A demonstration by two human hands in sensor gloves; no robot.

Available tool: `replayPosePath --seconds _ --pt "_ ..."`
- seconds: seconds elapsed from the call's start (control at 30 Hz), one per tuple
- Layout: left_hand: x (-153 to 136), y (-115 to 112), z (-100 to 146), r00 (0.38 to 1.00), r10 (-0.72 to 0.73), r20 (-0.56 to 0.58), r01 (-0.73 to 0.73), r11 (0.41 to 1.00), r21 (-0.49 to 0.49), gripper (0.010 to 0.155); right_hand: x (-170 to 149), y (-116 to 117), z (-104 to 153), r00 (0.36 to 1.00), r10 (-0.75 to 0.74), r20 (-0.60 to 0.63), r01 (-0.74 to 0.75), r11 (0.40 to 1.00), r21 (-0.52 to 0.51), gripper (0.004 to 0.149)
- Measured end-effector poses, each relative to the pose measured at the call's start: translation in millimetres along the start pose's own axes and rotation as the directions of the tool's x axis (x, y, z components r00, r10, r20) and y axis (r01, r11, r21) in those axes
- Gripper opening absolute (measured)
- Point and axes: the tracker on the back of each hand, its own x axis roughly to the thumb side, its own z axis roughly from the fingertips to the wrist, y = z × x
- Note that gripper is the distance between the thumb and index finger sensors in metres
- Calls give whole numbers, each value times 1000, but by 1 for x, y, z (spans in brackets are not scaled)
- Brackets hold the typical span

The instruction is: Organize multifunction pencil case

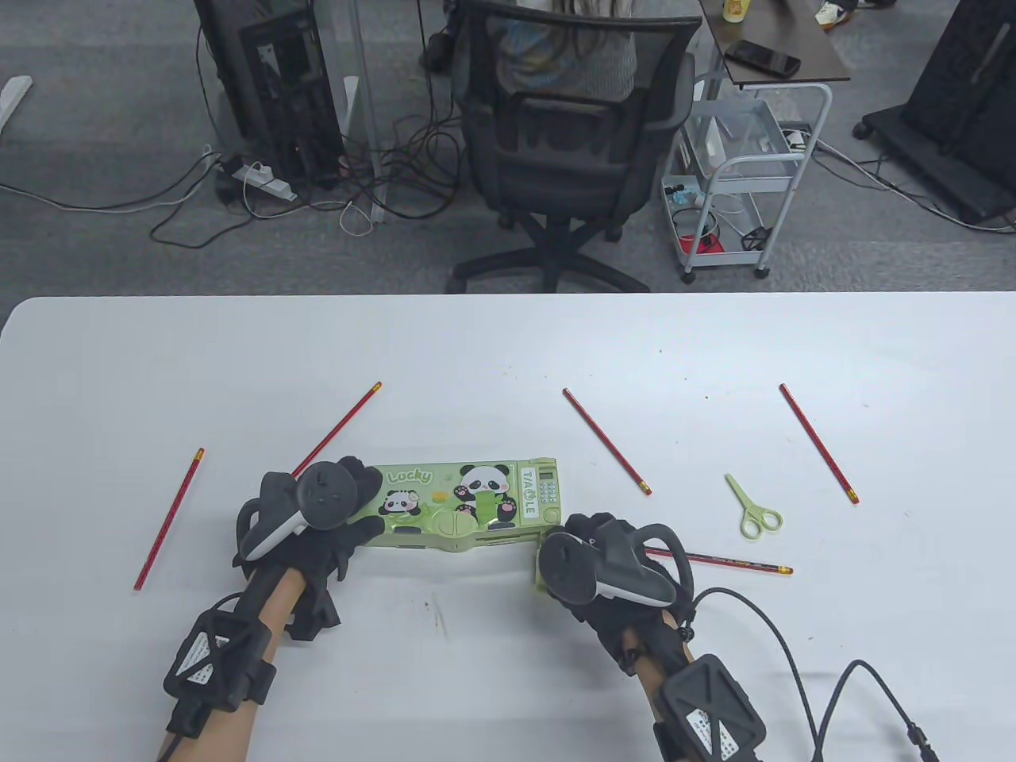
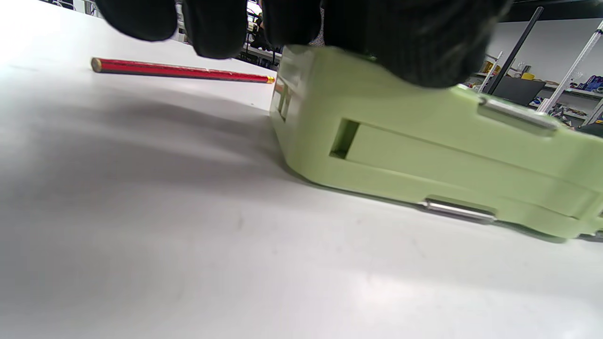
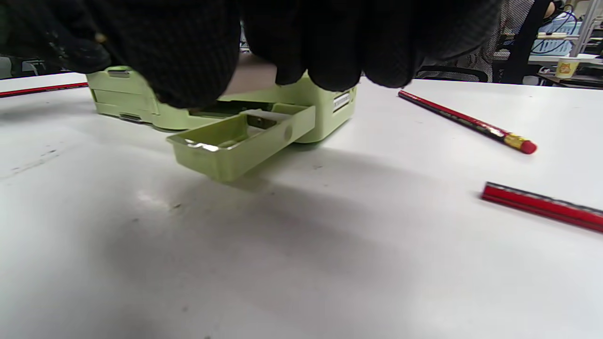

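Lying far left on the white table (image 1: 508, 675) is a red pencil (image 1: 168, 520), diagonal, well apart from everything. Second pencil (image 1: 337, 429) runs diagonally up-right, its lower end hidden behind the left hand (image 1: 317, 516); left wrist view shows it flat just beyond the case's end.

Left hand rests on the left end of the green panda pencil case (image 1: 468, 504), gloved fingers (image 2: 414, 42) pressing on its top edge, not wrapped around it. Case sits flat at table centre, near the front edge, lid shut, calculator panel at its right end.

Small side drawer (image 3: 238, 141) sticks out from the case's near right corner, open. Right hand (image 1: 603, 559) hovers over that drawer, fingers (image 3: 325, 47) curled down above it; contact with the drawer cannot be told, grasp unclear.

Third pencil (image 1: 607, 441) lies diagonal just right of the case. Fourth pencil (image 1: 718, 560) lies nearly horizontal, partly under the right hand. Green scissors (image 1: 752, 508) sit closed, right of that. Fifth pencil (image 1: 819, 442) lies diagonal, far right.
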Motion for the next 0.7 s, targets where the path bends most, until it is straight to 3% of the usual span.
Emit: replayPosePath --seconds 0.7 --pt "0 -1 1 1000 5 -2 -5 1000 2 67 11 12 -1 995 98 20 -98 995 0 65"
